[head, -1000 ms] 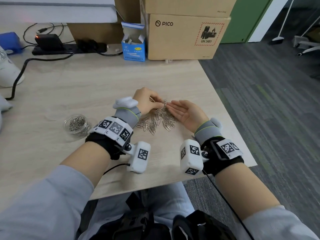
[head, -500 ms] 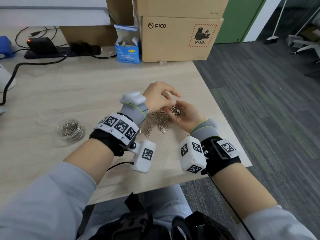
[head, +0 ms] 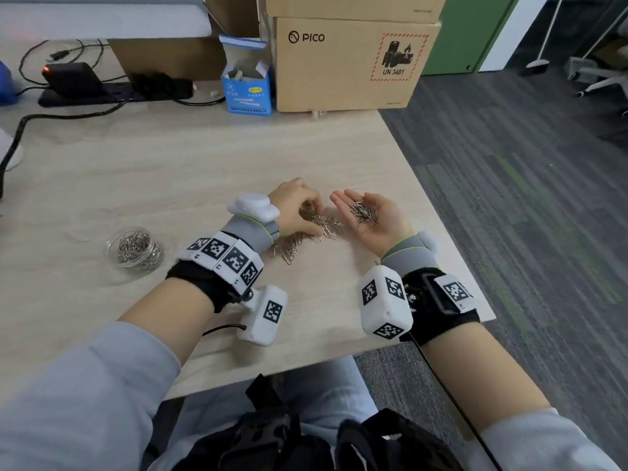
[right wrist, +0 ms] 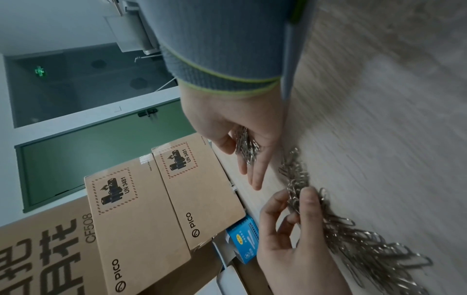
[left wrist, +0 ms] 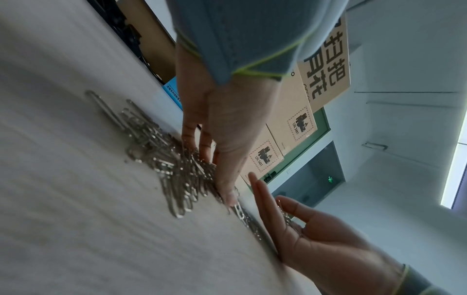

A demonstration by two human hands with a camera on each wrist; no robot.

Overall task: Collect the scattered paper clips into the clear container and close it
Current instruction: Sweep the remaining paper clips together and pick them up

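Note:
A heap of silver paper clips (head: 307,232) lies on the wooden table, also close up in the left wrist view (left wrist: 171,165) and the right wrist view (right wrist: 353,239). My left hand (head: 311,207) is down on the heap's far end, fingers (left wrist: 199,151) and thumb curled and pinching clips (right wrist: 294,197). My right hand (head: 353,202) rests beside it, palm up and fingers straight, with a small bunch of clips (head: 363,210) lying in the palm (right wrist: 246,145). The clear round container (head: 134,248) stands to the left, without a lid and partly filled with clips.
Stacked cardboard boxes (head: 346,62) and a small blue box (head: 248,86) stand at the back of the table. A black power strip with cables (head: 85,86) lies at the back left. The table's right edge (head: 441,232) runs just beyond my right hand.
My right hand has turned palm up with a bunch of clips in it. My left hand lifted over that palm, then came back down onto the heap.

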